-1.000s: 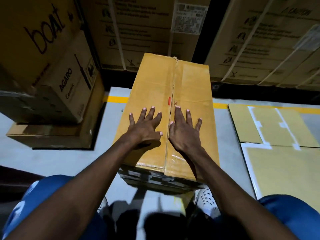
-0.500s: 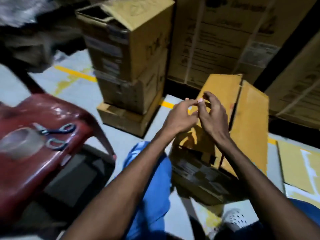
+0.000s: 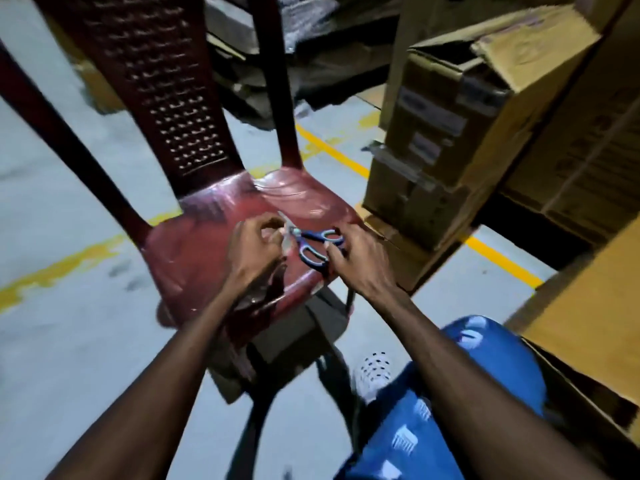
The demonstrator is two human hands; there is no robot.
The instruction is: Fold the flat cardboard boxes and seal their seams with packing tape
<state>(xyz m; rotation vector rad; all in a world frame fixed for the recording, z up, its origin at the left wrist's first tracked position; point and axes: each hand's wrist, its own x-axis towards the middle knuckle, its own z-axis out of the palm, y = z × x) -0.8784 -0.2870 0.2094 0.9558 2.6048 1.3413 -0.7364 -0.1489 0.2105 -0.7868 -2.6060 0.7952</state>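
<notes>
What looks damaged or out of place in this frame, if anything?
The top box of the stack right of the red chair has a torn, lifted flap and peeling tape. The scissors lie on the chair seat between the left hand and right hand, which suits the job.

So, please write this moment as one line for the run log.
stage: fetching tools | left hand: curled at clear tape roll on red chair, grip unclear | right hand: at blue scissors handles | boxes: not handled

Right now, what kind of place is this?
Probably a warehouse or storeroom: stacked cardboard boxes stand on a grey concrete floor marked with yellow lines, and blue-handled scissors lie on a red plastic chair.
</notes>
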